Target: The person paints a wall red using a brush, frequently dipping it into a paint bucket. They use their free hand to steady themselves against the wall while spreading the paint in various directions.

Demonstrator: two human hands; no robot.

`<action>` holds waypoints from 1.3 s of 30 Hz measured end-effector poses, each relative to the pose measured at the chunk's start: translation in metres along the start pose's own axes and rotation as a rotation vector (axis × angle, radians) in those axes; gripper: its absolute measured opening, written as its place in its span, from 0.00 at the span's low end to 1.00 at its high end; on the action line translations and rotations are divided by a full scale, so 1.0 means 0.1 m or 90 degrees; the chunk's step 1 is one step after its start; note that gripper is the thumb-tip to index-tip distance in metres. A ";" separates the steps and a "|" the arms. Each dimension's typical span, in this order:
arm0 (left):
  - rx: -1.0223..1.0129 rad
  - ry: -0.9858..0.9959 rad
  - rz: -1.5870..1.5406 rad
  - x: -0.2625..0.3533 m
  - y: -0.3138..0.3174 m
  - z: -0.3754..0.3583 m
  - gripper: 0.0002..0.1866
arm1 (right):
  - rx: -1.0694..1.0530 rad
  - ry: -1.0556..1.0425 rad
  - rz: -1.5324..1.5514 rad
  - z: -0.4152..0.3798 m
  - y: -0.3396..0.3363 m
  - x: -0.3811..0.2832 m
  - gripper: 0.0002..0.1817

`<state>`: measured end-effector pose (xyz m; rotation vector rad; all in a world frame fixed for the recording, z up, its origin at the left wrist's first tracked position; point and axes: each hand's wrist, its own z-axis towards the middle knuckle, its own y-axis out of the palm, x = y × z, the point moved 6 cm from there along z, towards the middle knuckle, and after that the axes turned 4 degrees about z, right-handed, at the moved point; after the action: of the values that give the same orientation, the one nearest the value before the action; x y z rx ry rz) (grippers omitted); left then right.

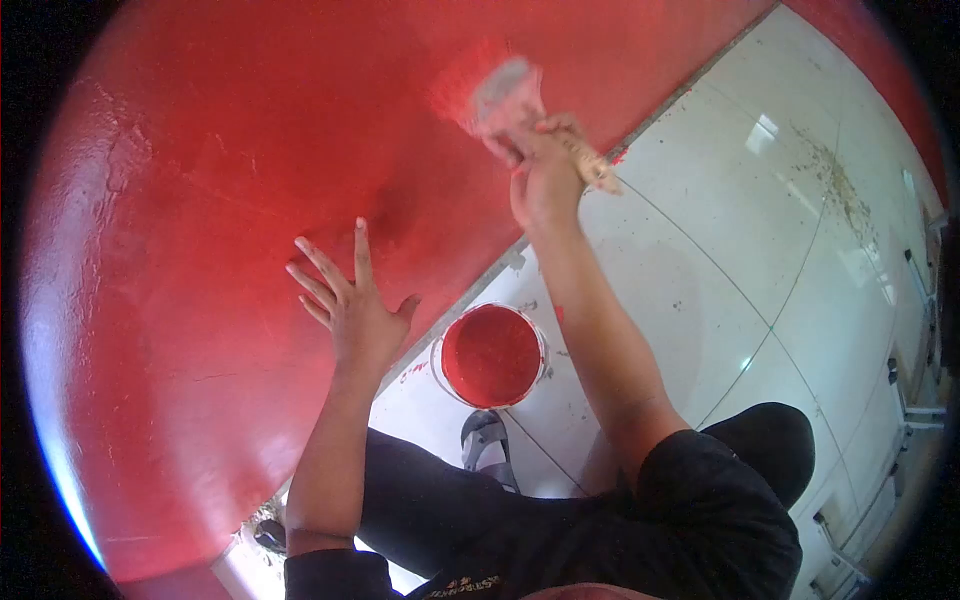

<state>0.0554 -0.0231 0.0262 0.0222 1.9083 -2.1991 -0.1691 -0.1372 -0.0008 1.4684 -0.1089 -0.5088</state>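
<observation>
A wide paintbrush (508, 95) with a pale wooden handle is gripped in my right hand (548, 170). Its bristles, red with paint and blurred, are at the red wall (230, 130). Lower on the wall, my left hand (360, 310) has its fingers spread and holds nothing; the fingertips are right at the painted surface. Between my forearms, a white bucket of red paint (491, 356) stands on the floor close to the foot of the wall. Red smudges show on my right forearm.
White glossy floor tiles (700, 260) run along the wall, with paint drips near the bucket. One sandalled foot (488, 445) is just behind the bucket. Scattered debris (838, 185) lies at the upper right. Dark and metallic items (915, 410) line the right edge.
</observation>
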 end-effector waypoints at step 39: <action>-0.006 -0.043 0.265 -0.27 0.73 0.49 0.58 | 0.203 0.156 -0.342 -0.60 -3.00 0.58 0.09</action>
<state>0.1014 -0.0756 -0.0332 0.3105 1.6938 -1.8877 -0.1733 -0.1104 -0.3106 1.8686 0.4283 -0.7619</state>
